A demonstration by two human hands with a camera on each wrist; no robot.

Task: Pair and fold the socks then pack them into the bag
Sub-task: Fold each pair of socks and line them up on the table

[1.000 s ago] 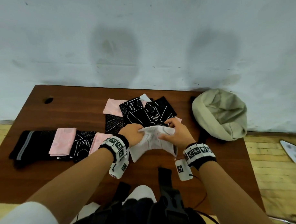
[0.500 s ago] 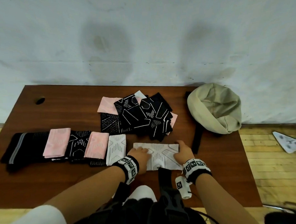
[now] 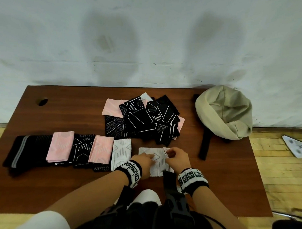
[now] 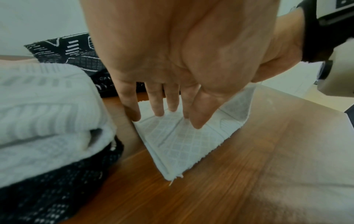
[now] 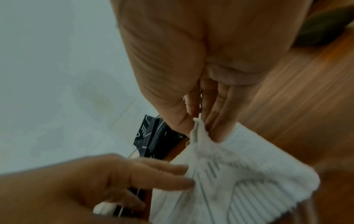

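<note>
A white patterned sock pair [image 3: 158, 163] lies flat on the brown table [image 3: 69, 113] near its front edge. My left hand [image 3: 145, 160] presses straight fingers [image 4: 159, 109] down on its left half [image 4: 178, 141]. My right hand [image 3: 175, 156] pinches the right end of the white socks [image 5: 199, 128] between thumb and fingers and lifts it off the table. A beige bag [image 3: 223, 111] sits open at the back right. Unsorted black, pink and white socks [image 3: 143, 118] lie in a heap at the table's middle.
A row of folded pairs runs along the left: black with a grey stripe [image 3: 26, 151], pink [image 3: 61, 145], black patterned [image 3: 82, 147], pink [image 3: 101, 149], white [image 3: 121, 153]. The bag's black strap [image 3: 205, 143] hangs toward the front. A cable hole [image 3: 42, 101] is at back left.
The white socks went from held in the air to flat on the table. My left hand now presses the left half while my right hand lifts the right end.
</note>
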